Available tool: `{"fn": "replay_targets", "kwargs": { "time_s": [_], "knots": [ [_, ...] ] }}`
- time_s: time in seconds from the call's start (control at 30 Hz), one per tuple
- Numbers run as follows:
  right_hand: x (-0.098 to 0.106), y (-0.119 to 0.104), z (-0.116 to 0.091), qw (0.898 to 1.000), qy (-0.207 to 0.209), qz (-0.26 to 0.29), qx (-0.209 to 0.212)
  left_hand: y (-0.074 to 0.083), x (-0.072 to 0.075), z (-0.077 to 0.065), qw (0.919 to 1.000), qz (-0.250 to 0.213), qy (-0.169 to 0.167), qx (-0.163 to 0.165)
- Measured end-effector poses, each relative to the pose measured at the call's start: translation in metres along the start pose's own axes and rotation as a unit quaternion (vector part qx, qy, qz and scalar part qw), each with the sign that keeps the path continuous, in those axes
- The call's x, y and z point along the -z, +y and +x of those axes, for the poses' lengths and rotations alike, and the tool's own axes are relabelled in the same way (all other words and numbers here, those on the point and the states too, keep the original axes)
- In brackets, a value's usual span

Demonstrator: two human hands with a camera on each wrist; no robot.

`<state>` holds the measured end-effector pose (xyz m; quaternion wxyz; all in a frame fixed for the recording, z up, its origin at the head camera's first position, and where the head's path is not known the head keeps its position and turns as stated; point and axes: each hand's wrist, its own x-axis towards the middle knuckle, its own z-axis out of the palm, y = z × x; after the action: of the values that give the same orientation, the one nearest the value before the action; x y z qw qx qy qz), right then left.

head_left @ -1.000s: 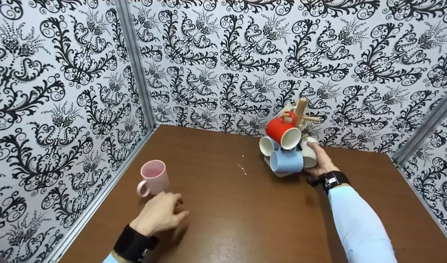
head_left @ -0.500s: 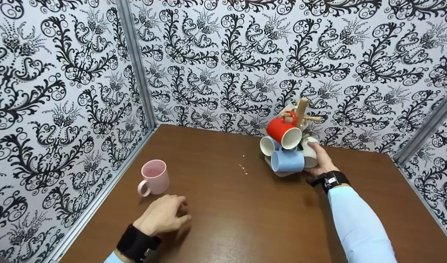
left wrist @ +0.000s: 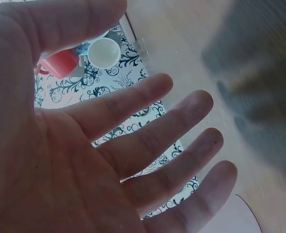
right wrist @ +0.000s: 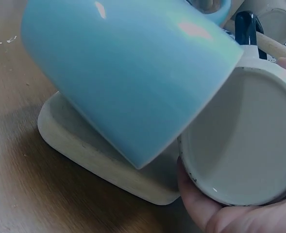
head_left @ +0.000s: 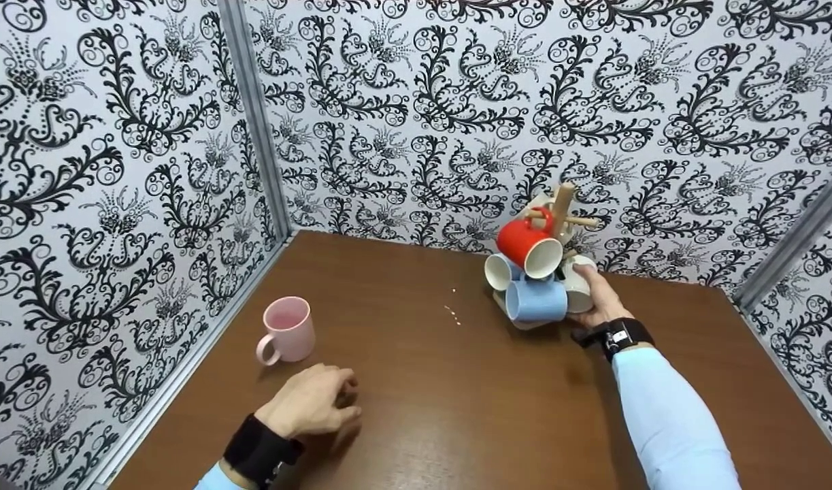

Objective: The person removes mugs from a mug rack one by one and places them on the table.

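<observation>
My right hand (head_left: 601,299) grips a white mug (head_left: 579,289) on the right side of a wooden mug tree (head_left: 563,204). Fingers and thumb lie around the mug's body; the right wrist view shows its round end and a dark handle (right wrist: 246,30) by a wooden peg. A light blue mug (head_left: 539,301) hangs just left of it, and a red mug (head_left: 518,241) hangs above. Behind them is another blue mug with a white inside (head_left: 498,272), partly hidden. Low over the table, my left hand (head_left: 310,401) holds nothing, its fingers relaxed, near a pink mug (head_left: 290,333).
The tree's wooden base (right wrist: 99,155) rests on the brown table (head_left: 416,381) near the back wall. Small white specks (head_left: 452,314) lie on the tabletop. Patterned walls (head_left: 388,136) enclose the left, back and right sides.
My left hand has drifted slightly right and toward me, away from the pink mug. The right hand keeps its grip on the white mug with almost no movement.
</observation>
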<state>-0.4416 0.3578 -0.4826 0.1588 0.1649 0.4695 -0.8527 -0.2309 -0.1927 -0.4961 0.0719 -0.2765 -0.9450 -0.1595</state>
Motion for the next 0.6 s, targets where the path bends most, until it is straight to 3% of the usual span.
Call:
{"fn": "replay_targets", "kwargs": {
  "time_s": [0.2,0.6],
  "knots": [
    [-0.002,-0.001,-0.005,1.000,-0.004,-0.015,0.000,0.000,-0.001,0.002,0.9999,-0.003,-0.012,-0.004],
    [-0.007,-0.005,-0.011,1.000,-0.022,0.013,0.006,0.003,-0.002,0.007,0.9987,0.002,-0.051,0.000]
  ]
}}
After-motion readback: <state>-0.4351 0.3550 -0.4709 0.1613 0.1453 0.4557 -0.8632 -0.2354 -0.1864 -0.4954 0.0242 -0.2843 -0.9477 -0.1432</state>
